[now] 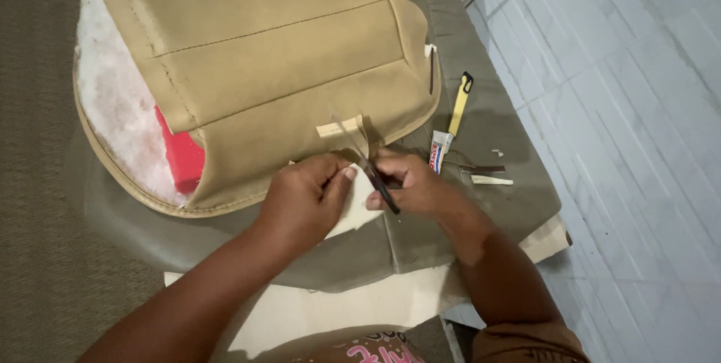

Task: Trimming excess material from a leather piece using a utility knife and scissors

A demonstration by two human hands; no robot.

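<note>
A tan stitched seat cover (278,55) lies over a cushion, with white padding (113,100) and a red patch (182,158) showing at its left. My left hand (306,199) pinches a pale piece of material (359,201) at the cover's front edge. My right hand (411,185) grips a dark, thin tool (381,189), possibly small scissors, its tip pointing up at a small tan tab (339,128) on the cover. Both hands are close together, almost touching.
A grey-green seat piece (481,205) lies under the cover. On it, to the right, rest a yellow utility knife (460,104), a small glue tube (439,151) and thin strips (488,175). White tiled floor (638,145) is on the right, brown carpet (37,183) on the left.
</note>
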